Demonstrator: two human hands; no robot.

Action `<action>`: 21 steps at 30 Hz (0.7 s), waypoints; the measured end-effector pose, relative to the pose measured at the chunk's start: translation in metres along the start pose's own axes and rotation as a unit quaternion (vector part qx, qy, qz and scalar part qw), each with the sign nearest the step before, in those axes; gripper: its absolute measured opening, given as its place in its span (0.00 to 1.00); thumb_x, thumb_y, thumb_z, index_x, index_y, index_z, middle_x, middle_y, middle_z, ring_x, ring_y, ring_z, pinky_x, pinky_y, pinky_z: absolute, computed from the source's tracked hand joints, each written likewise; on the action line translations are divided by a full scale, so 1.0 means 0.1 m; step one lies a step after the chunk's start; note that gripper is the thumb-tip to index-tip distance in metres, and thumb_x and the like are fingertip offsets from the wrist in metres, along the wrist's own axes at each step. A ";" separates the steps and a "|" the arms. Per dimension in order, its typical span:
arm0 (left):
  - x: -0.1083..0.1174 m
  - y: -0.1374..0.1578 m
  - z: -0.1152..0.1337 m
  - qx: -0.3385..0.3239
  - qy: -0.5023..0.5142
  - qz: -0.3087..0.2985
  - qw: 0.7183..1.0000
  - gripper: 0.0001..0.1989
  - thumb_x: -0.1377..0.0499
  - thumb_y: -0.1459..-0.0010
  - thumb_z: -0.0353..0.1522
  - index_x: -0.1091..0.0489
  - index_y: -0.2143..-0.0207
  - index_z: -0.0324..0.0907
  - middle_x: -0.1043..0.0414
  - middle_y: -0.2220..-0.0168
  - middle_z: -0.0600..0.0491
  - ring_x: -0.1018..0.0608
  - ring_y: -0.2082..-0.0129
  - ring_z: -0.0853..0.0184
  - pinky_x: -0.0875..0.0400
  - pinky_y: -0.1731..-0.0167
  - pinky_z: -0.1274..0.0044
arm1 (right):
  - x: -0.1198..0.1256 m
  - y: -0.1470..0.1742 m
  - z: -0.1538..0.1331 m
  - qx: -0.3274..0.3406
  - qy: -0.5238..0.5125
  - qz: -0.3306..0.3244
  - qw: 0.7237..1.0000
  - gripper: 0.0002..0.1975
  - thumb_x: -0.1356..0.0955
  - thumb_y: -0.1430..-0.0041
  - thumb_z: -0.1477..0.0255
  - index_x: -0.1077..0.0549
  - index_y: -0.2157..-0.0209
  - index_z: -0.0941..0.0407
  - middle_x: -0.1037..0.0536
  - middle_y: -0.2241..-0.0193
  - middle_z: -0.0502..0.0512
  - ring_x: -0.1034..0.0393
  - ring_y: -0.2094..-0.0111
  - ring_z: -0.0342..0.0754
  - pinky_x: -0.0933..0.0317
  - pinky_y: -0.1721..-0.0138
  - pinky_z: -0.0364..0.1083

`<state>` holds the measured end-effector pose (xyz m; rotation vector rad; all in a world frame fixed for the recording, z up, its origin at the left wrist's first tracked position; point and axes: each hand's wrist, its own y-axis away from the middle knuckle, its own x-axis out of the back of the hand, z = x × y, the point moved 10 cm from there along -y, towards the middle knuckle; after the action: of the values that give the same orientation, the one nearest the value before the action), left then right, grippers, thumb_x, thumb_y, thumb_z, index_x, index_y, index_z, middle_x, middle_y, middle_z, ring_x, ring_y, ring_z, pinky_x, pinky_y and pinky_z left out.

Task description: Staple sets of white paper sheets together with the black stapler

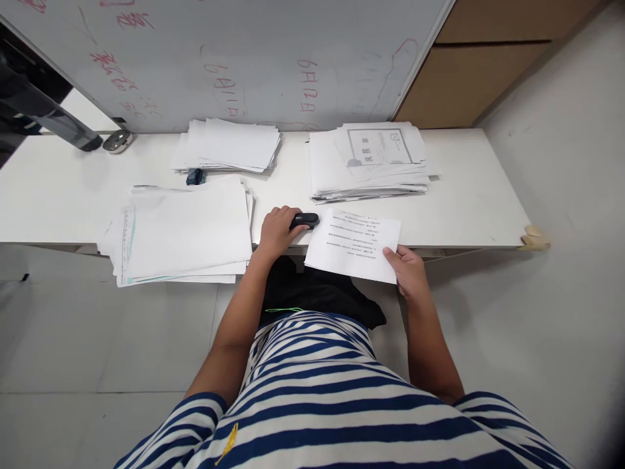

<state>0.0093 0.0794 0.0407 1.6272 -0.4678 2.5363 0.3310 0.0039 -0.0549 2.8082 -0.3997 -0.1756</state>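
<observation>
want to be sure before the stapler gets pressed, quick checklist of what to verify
1. Left hand on stapler: ok, it rests on it.
2. Stapler over the sheet's top left corner: ok, its tip meets the corner.
3. Right hand steadying the sheet: ok, it pinches the near right corner.
4. Sheet flat on table: not ok, its near edge overhangs.
5. Several pages aligned: cannot tell.
6. Paper stacks clear of the stapler: ok.
</observation>
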 end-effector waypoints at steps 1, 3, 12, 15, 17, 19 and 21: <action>0.01 0.00 0.00 0.000 0.007 0.001 1.000 0.18 0.44 0.38 0.44 0.32 0.50 0.46 0.27 0.56 0.49 0.30 0.57 0.58 0.36 0.57 0.68 | 0.00 -0.01 0.00 -0.002 0.000 0.001 1.000 0.21 0.23 0.55 0.60 0.21 0.60 0.56 0.16 0.65 0.55 0.22 0.67 0.50 0.28 0.62 0.50; 0.03 0.00 0.00 0.001 0.018 0.002 1.000 0.18 0.44 0.38 0.44 0.32 0.50 0.45 0.27 0.56 0.49 0.30 0.57 0.58 0.36 0.58 0.69 | 0.03 -0.01 0.01 -0.004 0.000 0.009 1.000 0.21 0.23 0.55 0.61 0.21 0.59 0.56 0.16 0.65 0.54 0.22 0.67 0.50 0.28 0.62 0.49; 0.04 0.00 0.00 0.007 0.022 0.002 1.000 0.18 0.44 0.38 0.43 0.32 0.50 0.45 0.26 0.56 0.49 0.29 0.57 0.59 0.35 0.57 0.69 | 0.14 -0.02 0.00 0.002 0.005 0.034 0.999 0.21 0.23 0.56 0.61 0.21 0.60 0.56 0.16 0.65 0.55 0.21 0.68 0.51 0.28 0.65 0.49; 0.02 0.00 -0.01 0.009 0.027 0.001 1.000 0.18 0.43 0.39 0.44 0.32 0.50 0.45 0.26 0.55 0.49 0.28 0.57 0.58 0.35 0.56 0.68 | 0.01 -0.03 -0.03 0.003 0.001 0.005 1.000 0.21 0.23 0.54 0.61 0.21 0.59 0.56 0.16 0.66 0.54 0.21 0.68 0.50 0.28 0.64 0.49; 0.03 0.00 0.00 0.003 0.039 0.001 0.999 0.18 0.43 0.39 0.43 0.32 0.50 0.46 0.25 0.54 0.49 0.28 0.56 0.58 0.34 0.55 0.68 | -0.12 -0.04 -0.07 0.006 0.002 -0.021 1.000 0.20 0.24 0.53 0.61 0.21 0.59 0.55 0.16 0.65 0.54 0.22 0.68 0.49 0.28 0.62 0.48; 0.04 0.00 0.01 -0.001 0.057 -0.010 0.998 0.17 0.42 0.40 0.42 0.31 0.50 0.47 0.25 0.54 0.50 0.27 0.55 0.59 0.34 0.54 0.67 | -0.24 -0.05 -0.11 0.007 0.007 -0.047 0.999 0.20 0.24 0.52 0.60 0.21 0.59 0.55 0.16 0.65 0.54 0.22 0.67 0.49 0.28 0.62 0.48; 0.07 0.00 0.02 0.001 0.079 -0.034 0.996 0.19 0.40 0.41 0.42 0.32 0.49 0.48 0.25 0.52 0.50 0.26 0.53 0.59 0.34 0.52 0.67 | -0.32 -0.07 -0.15 0.006 0.010 -0.062 0.998 0.20 0.24 0.52 0.59 0.21 0.59 0.55 0.17 0.65 0.54 0.22 0.67 0.49 0.28 0.62 0.48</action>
<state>0.0079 0.0785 0.0478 1.4023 -0.3888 2.5897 0.3044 0.0235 -0.0398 2.8449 -0.2226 -0.1715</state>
